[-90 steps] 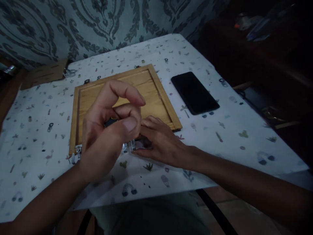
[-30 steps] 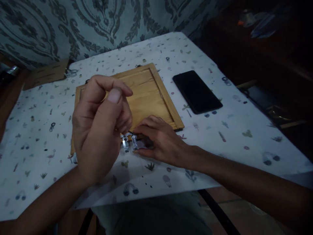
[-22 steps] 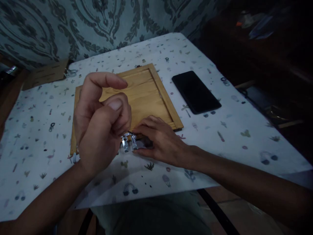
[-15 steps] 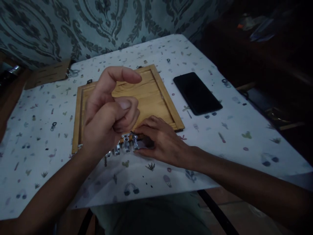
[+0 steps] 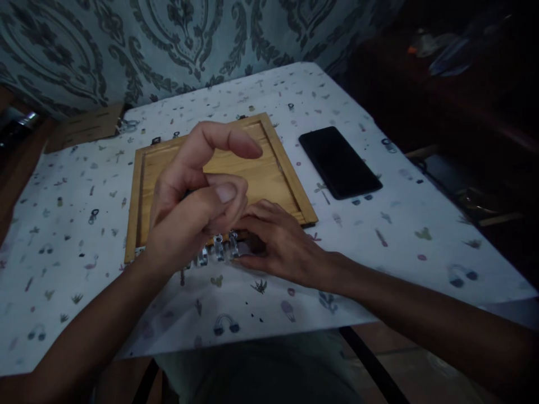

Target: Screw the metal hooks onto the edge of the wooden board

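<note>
My left hand (image 5: pixel 196 193) is raised above the wooden framed board (image 5: pixel 273 182), its index finger hooked forward and its thumb pressed over the curled fingers. Whatever lies inside that grip, if anything, is hidden; a small dark patch shows behind the thumb. At the board's near edge, my right hand (image 5: pixel 280 244) has thumb and fingers around the rightmost shiny metal clip (image 5: pixel 234 245). Beside it along the same edge are more metal clips (image 5: pixel 218 248), partly covered by my left hand and wrist.
A black smartphone (image 5: pixel 340 161) lies right of the board on the patterned tablecloth (image 5: pixel 379 269). At the back left is a piece of brown cardboard (image 5: pixel 84 130) with metal rings (image 5: pixel 127 125) by its corner. A patterned curtain (image 5: pixel 181 45) hangs behind the table.
My left hand has shifted slightly right and down over the board, keeping its hooked finger shape. My right hand stays at the rightmost clip almost unmoved.
</note>
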The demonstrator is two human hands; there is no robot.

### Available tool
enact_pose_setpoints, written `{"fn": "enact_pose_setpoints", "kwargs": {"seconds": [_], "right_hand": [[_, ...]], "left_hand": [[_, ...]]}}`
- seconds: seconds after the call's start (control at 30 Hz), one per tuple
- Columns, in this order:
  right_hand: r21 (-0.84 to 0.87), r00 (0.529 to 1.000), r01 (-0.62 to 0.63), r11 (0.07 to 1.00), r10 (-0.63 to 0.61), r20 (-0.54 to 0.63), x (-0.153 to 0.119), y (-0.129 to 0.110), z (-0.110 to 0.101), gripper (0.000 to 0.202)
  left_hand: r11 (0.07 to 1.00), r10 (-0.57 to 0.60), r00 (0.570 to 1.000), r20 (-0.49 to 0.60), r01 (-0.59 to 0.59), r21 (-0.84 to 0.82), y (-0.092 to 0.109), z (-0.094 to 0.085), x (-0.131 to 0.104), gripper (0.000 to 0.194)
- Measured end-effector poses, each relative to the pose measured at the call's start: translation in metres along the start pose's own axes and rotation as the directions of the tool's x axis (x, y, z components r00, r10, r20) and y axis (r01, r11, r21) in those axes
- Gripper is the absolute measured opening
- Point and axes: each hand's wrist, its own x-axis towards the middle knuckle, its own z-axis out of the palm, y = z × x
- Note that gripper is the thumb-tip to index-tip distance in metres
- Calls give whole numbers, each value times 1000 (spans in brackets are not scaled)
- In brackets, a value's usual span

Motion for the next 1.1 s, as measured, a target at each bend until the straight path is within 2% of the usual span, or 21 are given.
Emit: {"fn": "enact_pose_setpoints", "kwargs": {"seconds": [0.13, 0.27, 0.43, 0.73, 0.8, 0.87, 0.97, 1.1], "right_hand": [[-1, 1000, 18, 1000, -18, -21, 0, 2, 1, 40], [5, 1000, 7, 1000, -7, 5, 0, 1, 0, 36], [-10, 1000, -11, 1000, 12, 13, 1, 0, 0, 39], [-3, 1000, -8, 1000, 8, 10, 1, -1, -1, 39], [-14, 1000, 4, 1000, -4, -1, 0, -1, 0, 40], [-26, 1000, 17, 1000, -18, -13, 0, 0, 0, 41], [-32, 1000, 22, 999, -23, -20, 1, 0, -1, 42], [-22, 999, 26, 999, -26, -25, 1, 0, 0, 41]], "left_hand": [[1000, -2, 1000, -29, 2, -16, -1, -1, 3, 19], [1000, -13, 1000, -26, 14, 3, 0, 0, -1, 22], [996, -71, 996, 44, 69, 56, 4, -1, -4, 22], [995, -98, 979, 179, 98, 12, 6, -9, 6, 21], [998, -69, 988, 141, 68, 8, 4, -10, 6, 18], [1000, -8, 998, 58, 7, 8, 4, -8, 5, 15], [999, 25, 997, -67, -24, 27, 10, -5, 5, 15], [999, 53, 998, -32, -53, -10, 20, 1, 6, 18]]}}
